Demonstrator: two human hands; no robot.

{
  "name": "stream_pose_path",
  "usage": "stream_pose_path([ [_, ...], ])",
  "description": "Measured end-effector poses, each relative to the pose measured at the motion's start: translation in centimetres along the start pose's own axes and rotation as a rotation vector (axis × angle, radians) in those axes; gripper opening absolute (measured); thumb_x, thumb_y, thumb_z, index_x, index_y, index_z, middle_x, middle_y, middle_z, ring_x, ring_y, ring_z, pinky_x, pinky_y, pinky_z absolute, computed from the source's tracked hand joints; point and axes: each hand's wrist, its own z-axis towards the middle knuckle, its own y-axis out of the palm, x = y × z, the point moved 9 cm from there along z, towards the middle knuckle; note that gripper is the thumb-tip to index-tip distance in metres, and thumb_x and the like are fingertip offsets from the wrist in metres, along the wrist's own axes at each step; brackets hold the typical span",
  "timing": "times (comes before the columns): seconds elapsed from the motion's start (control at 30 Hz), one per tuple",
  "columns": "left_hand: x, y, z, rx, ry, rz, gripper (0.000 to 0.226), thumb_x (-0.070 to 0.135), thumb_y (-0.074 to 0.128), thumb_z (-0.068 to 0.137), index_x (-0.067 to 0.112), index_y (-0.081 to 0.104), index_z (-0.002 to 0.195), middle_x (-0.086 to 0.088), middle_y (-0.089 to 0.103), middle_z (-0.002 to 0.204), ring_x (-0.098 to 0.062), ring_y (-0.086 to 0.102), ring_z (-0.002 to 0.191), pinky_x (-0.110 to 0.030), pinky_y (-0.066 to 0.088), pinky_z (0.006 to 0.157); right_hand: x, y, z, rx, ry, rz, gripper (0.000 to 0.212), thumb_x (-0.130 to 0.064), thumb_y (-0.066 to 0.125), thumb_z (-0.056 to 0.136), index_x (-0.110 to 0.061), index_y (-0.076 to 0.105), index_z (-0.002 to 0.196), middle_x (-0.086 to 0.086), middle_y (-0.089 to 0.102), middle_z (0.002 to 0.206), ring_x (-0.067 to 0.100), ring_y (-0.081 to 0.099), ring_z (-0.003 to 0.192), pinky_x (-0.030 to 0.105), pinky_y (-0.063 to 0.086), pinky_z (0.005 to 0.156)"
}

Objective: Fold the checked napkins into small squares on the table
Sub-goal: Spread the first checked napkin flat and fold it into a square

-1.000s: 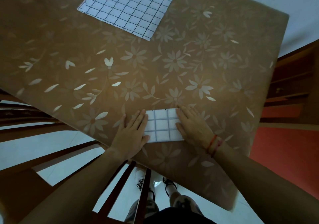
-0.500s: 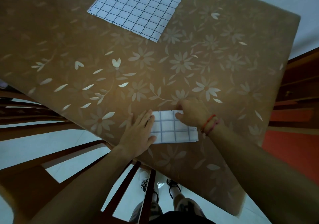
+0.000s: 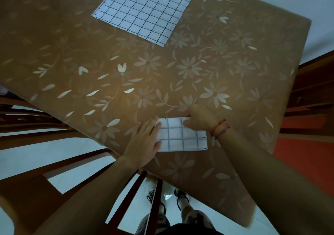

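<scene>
A folded white checked napkin (image 3: 182, 138) lies as a small rectangle near the table's front edge. My left hand (image 3: 143, 141) rests flat on its left end, fingers together and pointing away from me. My right hand (image 3: 197, 119) is curled over the napkin's far right corner, thumb on top of the cloth and fingers at its far edge; a red string band circles the wrist. A second checked napkin (image 3: 146, 8), larger and spread out flat, lies at the far side of the table, reaching the top of the view.
The table (image 3: 235, 62) wears a brown cloth with pale flowers. Dark wooden chair slats (image 3: 54, 131) stand at the left and under my arms. A wooden shelf unit (image 3: 314, 82) and a red floor patch sit to the right.
My right hand has slid from lying flat on the napkin's right end to pinching its far corner. The napkin's right end now shows. My left hand has stayed put.
</scene>
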Motion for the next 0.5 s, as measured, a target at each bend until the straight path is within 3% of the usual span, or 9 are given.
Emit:
stream_pose_path([
  [0.1, 0.0, -1.4, -0.6, 0.108, -0.002, -0.083, 0.051, 0.023, 0.053, 0.092, 0.006, 0.042, 0.139, -0.012, 0.038, 0.149, -0.027, 0.037, 0.136, -0.05, 0.036, 0.108, 1.0, -1.2, -1.1, 0.082, 0.06, 0.273, 0.012, -0.015, 0.06, 0.071, -0.016, 0.072, 0.071, -0.003, 0.065, 0.064, 0.013, 0.058, 0.058, 0.025, 0.046, 0.054],
  [0.2, 0.0, -2.2, -1.4, 0.16, 0.016, -0.124, 0.05, 0.025, 0.041, 0.093, 0.007, 0.042, 0.14, -0.01, 0.041, 0.147, -0.026, 0.039, 0.134, -0.046, 0.039, 0.106, 2.6, -1.4, -3.1, 0.154, 0.17, 0.602, 0.016, -0.01, 0.067, 0.076, -0.025, 0.069, 0.071, -0.006, 0.064, 0.067, 0.008, 0.059, 0.063, 0.025, 0.05, 0.063],
  [0.27, 0.4, -2.1, -2.0, 0.162, 0.047, -0.144, 0.053, 0.025, 0.043, 0.092, 0.008, 0.039, 0.143, -0.01, 0.04, 0.148, -0.025, 0.037, 0.136, -0.046, 0.037, 0.107, 3.8, 0.0, -4.5, 0.174, 0.287, 0.779, 0.008, -0.011, 0.07, 0.078, -0.018, 0.071, 0.079, 0.001, 0.069, 0.079, 0.015, 0.066, 0.072, 0.029, 0.056, 0.066],
  [0.4, 1.2, -1.0, -3.4, 0.151, 0.08, -0.181, 0.062, 0.018, 0.063, 0.086, 0.01, 0.039, 0.142, -0.01, 0.04, 0.148, -0.026, 0.035, 0.135, -0.048, 0.036, 0.107, 4.5, 5.4, -7.1, 0.115, 0.47, 1.154, 0.008, -0.006, 0.07, 0.081, -0.005, 0.067, 0.089, 0.014, 0.069, 0.089, 0.027, 0.068, 0.072, 0.028, 0.056, 0.05],
  [0.5, 1.9, -0.6, -3.9, 0.172, 0.08, -0.176, 0.054, 0.025, 0.062, 0.086, 0.01, 0.046, 0.136, -0.013, 0.049, 0.139, -0.027, 0.042, 0.126, -0.049, 0.046, 0.097, 4.4, 8.5, -8.7, 0.083, 0.531, 1.301, 0.016, -0.004, 0.071, 0.079, 0.0, 0.068, 0.094, 0.023, 0.069, 0.099, 0.038, 0.068, 0.088, 0.045, 0.058, 0.073],
])
